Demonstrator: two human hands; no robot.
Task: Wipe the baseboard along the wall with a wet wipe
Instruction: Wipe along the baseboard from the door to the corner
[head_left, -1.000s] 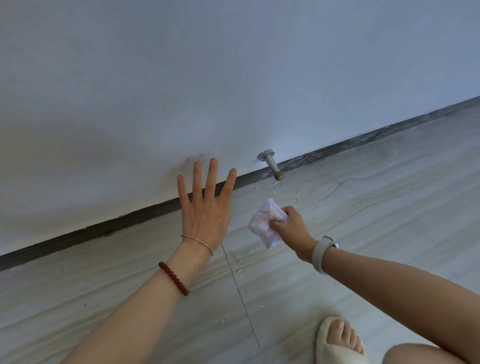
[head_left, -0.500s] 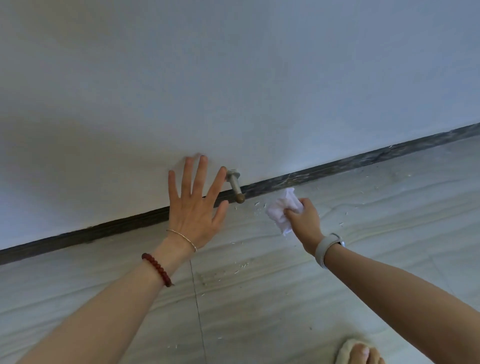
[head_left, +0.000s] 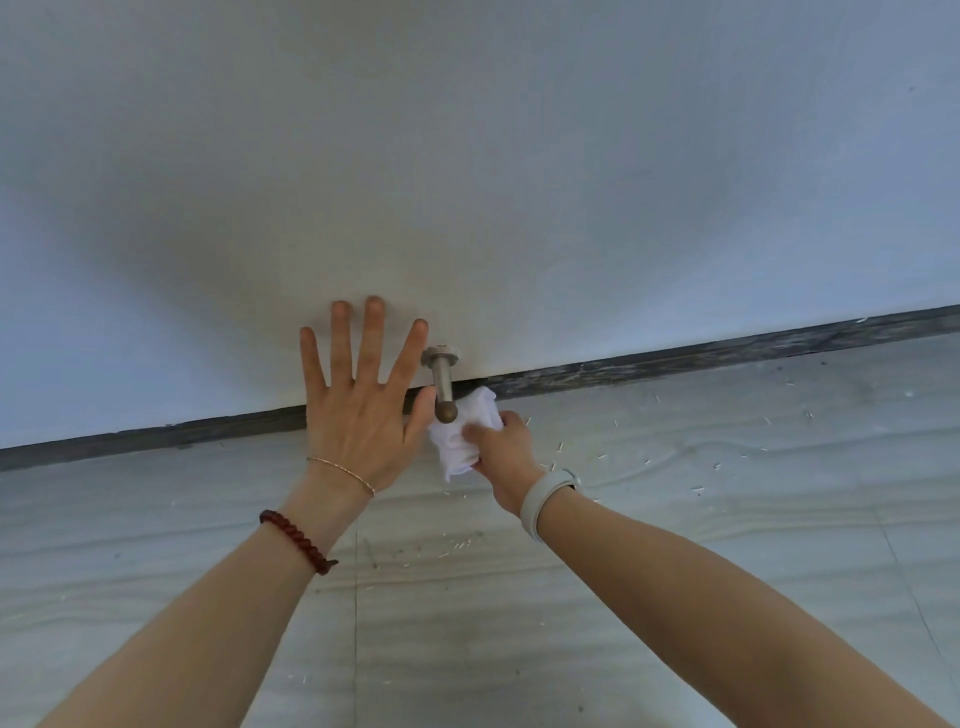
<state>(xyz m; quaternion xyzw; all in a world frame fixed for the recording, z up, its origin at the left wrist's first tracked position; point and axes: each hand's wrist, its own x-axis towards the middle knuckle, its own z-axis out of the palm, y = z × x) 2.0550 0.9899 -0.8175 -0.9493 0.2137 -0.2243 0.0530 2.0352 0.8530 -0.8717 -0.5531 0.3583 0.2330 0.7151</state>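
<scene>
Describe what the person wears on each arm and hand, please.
Both forearms are bare, with no sleeves or gloves. The left hand has a thin gold-coloured chain at the wrist and, lower on the forearm, a dark red bead bracelet. The right hand has a pale grey band on its wrist. No rings are visible.

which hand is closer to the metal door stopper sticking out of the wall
About even, the left marginally. Left hand is spread on the wall, thumb beside the door stopper. Right hand is just below-right, holding the wet wipe against it.
</scene>
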